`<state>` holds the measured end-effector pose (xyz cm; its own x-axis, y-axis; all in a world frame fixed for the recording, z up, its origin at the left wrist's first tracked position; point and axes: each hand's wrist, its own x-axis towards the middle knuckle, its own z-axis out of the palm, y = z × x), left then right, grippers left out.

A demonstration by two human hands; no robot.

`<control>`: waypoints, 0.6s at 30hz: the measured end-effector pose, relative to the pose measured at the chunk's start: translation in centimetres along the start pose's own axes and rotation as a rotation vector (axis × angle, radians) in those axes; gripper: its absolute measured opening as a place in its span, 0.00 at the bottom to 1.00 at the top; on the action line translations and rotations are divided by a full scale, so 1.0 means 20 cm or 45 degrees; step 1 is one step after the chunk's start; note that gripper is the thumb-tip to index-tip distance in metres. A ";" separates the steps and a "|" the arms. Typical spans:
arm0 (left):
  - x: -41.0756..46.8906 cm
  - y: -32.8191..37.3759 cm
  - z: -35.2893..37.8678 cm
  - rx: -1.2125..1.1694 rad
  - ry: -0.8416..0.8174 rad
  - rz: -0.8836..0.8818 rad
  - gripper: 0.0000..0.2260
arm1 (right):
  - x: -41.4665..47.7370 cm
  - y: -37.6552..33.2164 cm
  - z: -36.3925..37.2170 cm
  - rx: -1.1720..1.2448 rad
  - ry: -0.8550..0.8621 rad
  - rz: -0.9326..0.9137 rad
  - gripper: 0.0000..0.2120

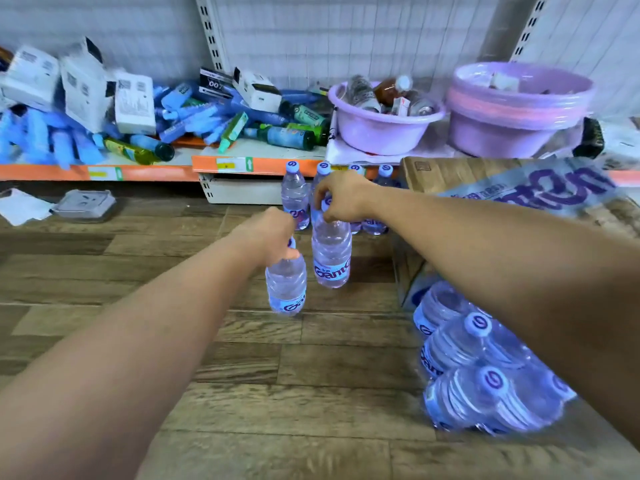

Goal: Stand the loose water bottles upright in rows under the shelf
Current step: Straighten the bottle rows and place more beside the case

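My left hand [268, 230] grips the cap of a clear water bottle [286, 284] that hangs upright just over the wooden floor. My right hand [341, 199] holds a second bottle [331, 256] by its top, a little farther back and to the right. Behind them, several bottles [294, 197] with lilac caps stand upright in a row under the orange shelf edge [270, 165]. A heap of loose bottles [485, 368] lies on its side at the lower right, partly in torn plastic wrap.
A cardboard box [446, 174] with a printed wrap sits at the right beside the row. The shelf carries blue packets, white cartons and green bottles [291, 135], plus two lilac basins [384, 123]. A plastic lid [85, 204] and paper lie on the floor at left.
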<state>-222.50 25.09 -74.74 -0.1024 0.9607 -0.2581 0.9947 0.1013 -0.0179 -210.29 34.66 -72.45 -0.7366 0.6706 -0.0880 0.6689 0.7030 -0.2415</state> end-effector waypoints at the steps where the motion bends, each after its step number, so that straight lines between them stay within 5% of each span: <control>1: -0.02 0.05 -0.06 0.004 0.012 0.005 0.12 | -0.05 0.03 -0.06 -0.009 0.029 0.000 0.13; 18: -0.15 0.98 -0.81 -0.068 0.423 0.379 0.10 | -0.93 0.53 -0.83 0.013 0.354 0.235 0.10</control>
<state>-202.91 28.46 -58.59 0.1825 0.9799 0.0799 0.9802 -0.1877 0.0623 -187.84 33.51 -57.25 -0.5469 0.8262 0.1354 0.7863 0.5624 -0.2560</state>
